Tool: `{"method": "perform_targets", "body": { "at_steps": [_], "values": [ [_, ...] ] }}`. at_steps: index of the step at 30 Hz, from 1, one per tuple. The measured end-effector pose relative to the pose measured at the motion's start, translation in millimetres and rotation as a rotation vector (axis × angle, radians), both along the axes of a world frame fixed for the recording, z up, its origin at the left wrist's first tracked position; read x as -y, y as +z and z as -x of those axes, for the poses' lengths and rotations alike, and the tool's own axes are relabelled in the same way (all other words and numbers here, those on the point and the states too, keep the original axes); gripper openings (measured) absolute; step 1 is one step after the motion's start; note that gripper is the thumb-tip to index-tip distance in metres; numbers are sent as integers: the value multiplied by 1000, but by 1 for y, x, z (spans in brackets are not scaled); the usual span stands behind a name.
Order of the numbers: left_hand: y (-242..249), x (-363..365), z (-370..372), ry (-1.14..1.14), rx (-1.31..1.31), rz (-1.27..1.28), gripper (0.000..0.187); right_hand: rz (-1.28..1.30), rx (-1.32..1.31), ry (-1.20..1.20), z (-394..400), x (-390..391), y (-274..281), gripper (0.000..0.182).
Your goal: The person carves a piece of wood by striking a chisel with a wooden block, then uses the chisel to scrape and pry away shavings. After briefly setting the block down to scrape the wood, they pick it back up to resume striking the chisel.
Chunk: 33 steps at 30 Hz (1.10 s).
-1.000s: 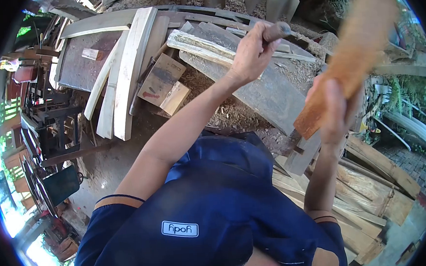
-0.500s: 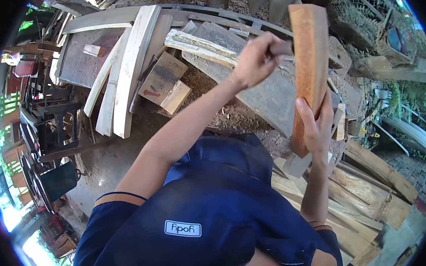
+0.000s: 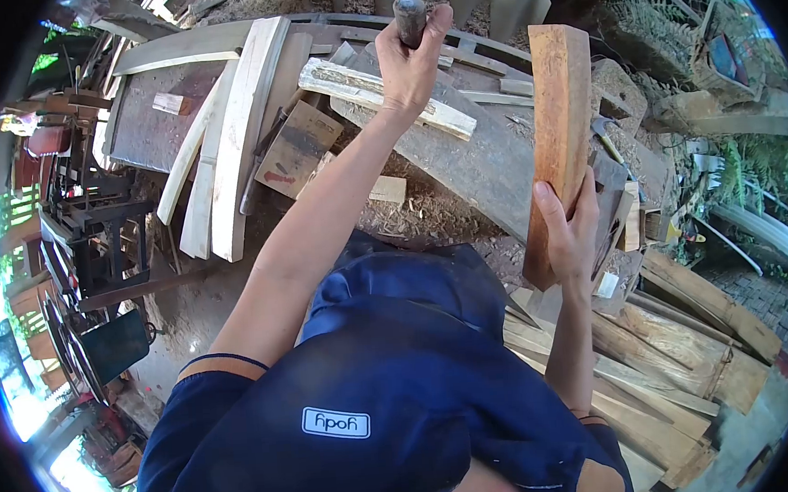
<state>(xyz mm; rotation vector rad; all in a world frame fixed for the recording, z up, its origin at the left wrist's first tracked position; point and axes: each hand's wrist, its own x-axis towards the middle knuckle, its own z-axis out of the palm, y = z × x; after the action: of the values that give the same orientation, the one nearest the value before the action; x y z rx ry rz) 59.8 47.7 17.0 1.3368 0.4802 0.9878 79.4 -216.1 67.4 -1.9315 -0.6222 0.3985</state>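
Observation:
My left hand (image 3: 411, 75) is raised over the far side of the bench, its fingers wrapped round a dark cylindrical tool (image 3: 410, 21). Only the tool's round, worn end rises above the fist; the remainder is hidden. On the right, my right hand (image 3: 572, 231) grips a long, slightly bent reddish-brown wooden block (image 3: 559, 114) near its lower end, thumb across the near face. The block stands nearly upright in view, apart from the tool. Below my left hand, a pale rough wood strip (image 3: 449, 116) lies across a grey board (image 3: 489, 172).
Long pale planks (image 3: 248, 138) lean on the bench at the left. A marked wooden block (image 3: 293, 144) and a small offcut (image 3: 388, 189) lie near wood chips (image 3: 419, 213). Stacked boards (image 3: 658, 352) fill the lower right. A dark metal stand (image 3: 109, 236) is far left.
My left hand has moved up and left with the dark tool, away from the wooden block. The block has shifted slightly left with my right hand still around it.

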Motion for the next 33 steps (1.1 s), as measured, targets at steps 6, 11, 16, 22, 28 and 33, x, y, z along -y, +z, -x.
{"method": "perform_targets", "body": {
  "at_steps": [6, 11, 16, 22, 28, 33],
  "values": [
    [0, 12, 0, -6, -103, -101, 43, -2, -29, 14, 0, -1, 0, 55],
    [-20, 41, -10, -1, -203, -379, 12, -291, 63, -38, -6, -9, 41, 46],
    [-18, 61, -10, 51, -226, -423, 16, -204, 233, 45, -11, -18, 38, 42],
    [-17, 63, 2, -18, -215, -458, 17, -273, 124, 6, -5, -10, 36, 53],
    [-24, 56, 1, -25, -135, -408, 18, 63, 130, 214, -4, -28, 42, 46],
    [-7, 28, 12, -38, 6, 14, 20, -49, 76, 97, 0, -23, 24, 50]
  ]
}}
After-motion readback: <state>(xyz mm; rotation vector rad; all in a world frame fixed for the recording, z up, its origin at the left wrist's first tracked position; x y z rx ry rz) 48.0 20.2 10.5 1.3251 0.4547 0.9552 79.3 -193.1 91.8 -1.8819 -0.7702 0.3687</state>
